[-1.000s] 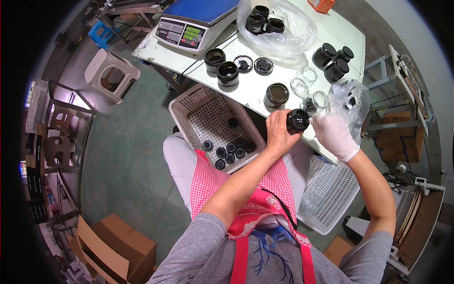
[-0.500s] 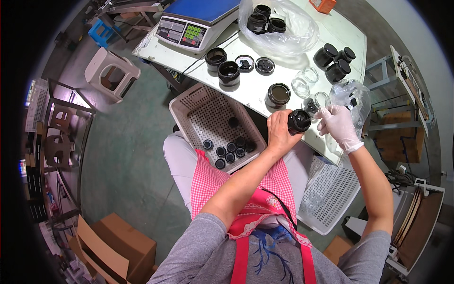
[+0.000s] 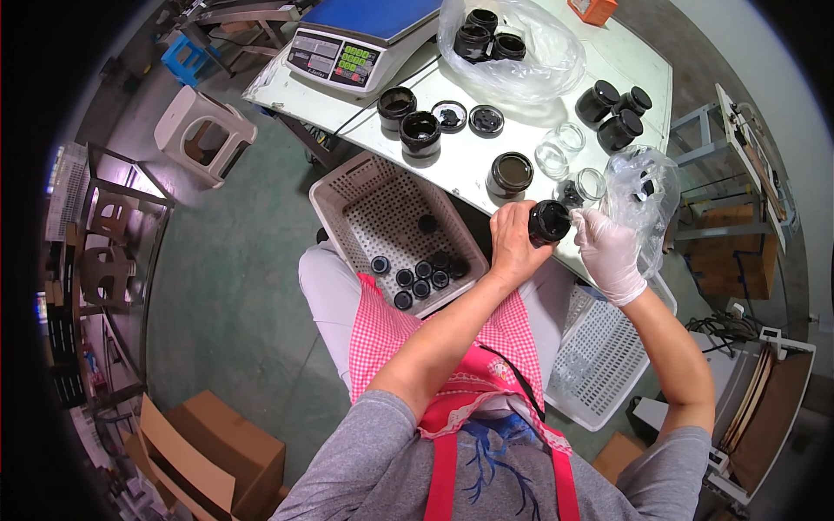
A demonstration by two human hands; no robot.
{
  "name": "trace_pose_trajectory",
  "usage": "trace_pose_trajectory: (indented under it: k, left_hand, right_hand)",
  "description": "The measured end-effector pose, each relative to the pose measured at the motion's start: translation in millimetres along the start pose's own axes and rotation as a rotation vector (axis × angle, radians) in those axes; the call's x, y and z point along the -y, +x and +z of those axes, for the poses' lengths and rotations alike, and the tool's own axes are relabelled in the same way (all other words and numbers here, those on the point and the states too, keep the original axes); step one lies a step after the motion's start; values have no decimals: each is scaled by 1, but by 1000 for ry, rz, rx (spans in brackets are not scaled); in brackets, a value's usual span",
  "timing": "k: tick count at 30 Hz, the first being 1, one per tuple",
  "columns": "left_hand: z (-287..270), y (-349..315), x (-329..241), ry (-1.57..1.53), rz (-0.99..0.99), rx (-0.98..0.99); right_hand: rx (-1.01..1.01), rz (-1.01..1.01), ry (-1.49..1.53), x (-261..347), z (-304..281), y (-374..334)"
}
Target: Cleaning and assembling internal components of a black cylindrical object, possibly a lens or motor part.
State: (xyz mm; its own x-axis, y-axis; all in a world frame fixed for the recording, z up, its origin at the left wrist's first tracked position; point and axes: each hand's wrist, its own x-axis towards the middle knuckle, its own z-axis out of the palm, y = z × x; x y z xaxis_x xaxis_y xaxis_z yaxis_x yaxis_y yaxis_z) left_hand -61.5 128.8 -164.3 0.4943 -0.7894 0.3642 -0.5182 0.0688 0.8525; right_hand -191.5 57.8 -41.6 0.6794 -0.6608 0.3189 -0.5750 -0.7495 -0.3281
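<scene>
My bare left hand (image 3: 514, 241) is wrapped round a dark glass jar (image 3: 546, 224), its open mouth tilted toward me with glossy black stuff inside. At the jar's right rim my right hand (image 3: 611, 253), in a white glove, has its fingers pinched together; what they hold, if anything, is too small to make out. Just beyond stands an open jar of brownish-black content (image 3: 510, 175). Small clear glass jars (image 3: 551, 161) are close to the gloved hand, beside a crumpled clear plastic bag (image 3: 647, 187). Two more dark open jars (image 3: 420, 135) stand farther left, near two round lids (image 3: 486, 121).
A scale (image 3: 334, 59) with a blue top sits at the table's far left. Several jars lie in a plastic bag (image 3: 543, 74); three lidded black jars (image 3: 620, 130) stand right. Below the edge are a grey crate (image 3: 334, 204) with small dark-lidded jars and a white basket (image 3: 599, 412).
My gloved right hand has moved down and slightly left, its fingers now close to the jar's rim. The left hand and its jar have barely moved.
</scene>
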Motion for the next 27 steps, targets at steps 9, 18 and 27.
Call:
trace_pose_trajectory:
  k: [9, 18, 27]
  left_hand:
    - [0, 0, -1, -8, 3, -6]
    - [-1, 0, 0, -5, 2, 1]
    - [2, 1, 1, -2, 13, -19]
  right_hand:
    - [436, 357, 486, -10, -11, 34]
    - [559, -238, 116, -16, -56, 54]
    - [313, -403, -115, -1, -43, 37]
